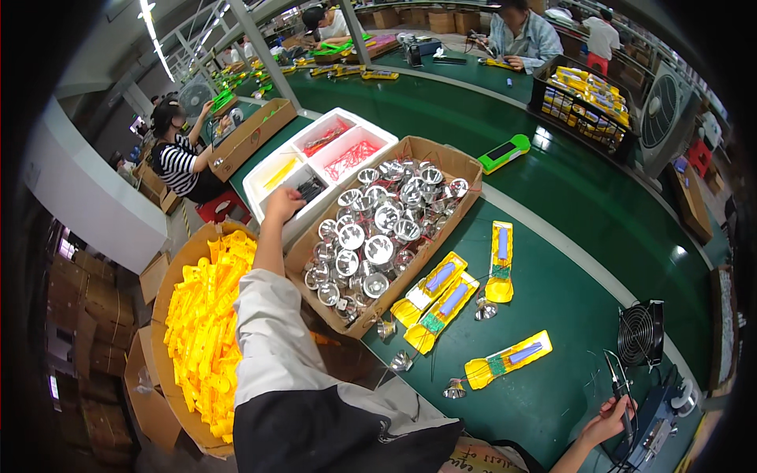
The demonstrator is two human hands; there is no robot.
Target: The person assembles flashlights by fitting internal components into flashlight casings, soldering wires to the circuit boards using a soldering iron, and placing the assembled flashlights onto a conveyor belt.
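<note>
My left hand (pixel 284 205) reaches into a compartment of a white foam box (pixel 251 189), fingers drawn together at a bundle of black wires (pixel 311 188). Its fingertips are partly hidden among them. At the lower right, my right hand (pixel 607 422) grips a soldering iron (pixel 624 406) by its handle. Between my hands, several yellow casings lie on the green table (pixel 552 292), among them a casing (pixel 509 360) with a blue-purple battery, a green circuit board and a wired silver reflector cup (pixel 454 388).
A cardboard box (pixel 359 327) full of silver reflectors (pixel 378 249) stands beside the foam box. Yellow casings (pixel 209 331) fill a large carton at left. A small black fan (pixel 640 333) and a blue soldering station (pixel 654 430) stand at right. Across the green conveyor, other people work.
</note>
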